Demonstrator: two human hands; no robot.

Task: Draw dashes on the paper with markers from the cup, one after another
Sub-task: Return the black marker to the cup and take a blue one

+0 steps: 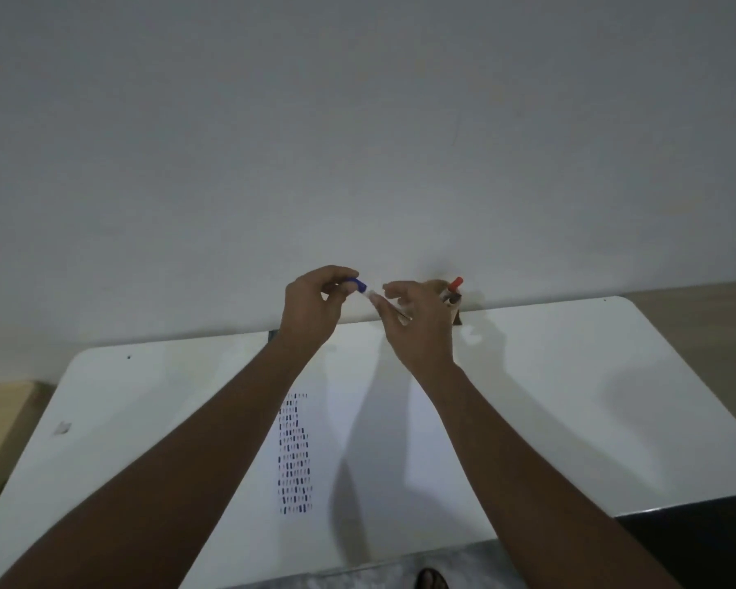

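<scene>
Both hands are raised above the far edge of the white table [570, 376]. My left hand [311, 308] pinches the blue cap [356, 285] of a marker. My right hand [417, 320] holds the marker's pale barrel [372, 297], which points toward the cap. I cannot tell whether the cap sits on the barrel or is just off it. The cup [454, 300] stands right behind my right hand, mostly hidden, with a red-capped marker [456, 284] sticking out. The paper [379, 440] lies under my forearms and carries a column of blue and dark dashes [295, 452] on its left side.
A plain grey wall [358, 142] rises directly behind the table. A small tag or sticker [63, 428] lies near the table's left edge. A dark surface [697, 533] shows at the lower right, and a foot in a sandal [431, 579] below the near edge.
</scene>
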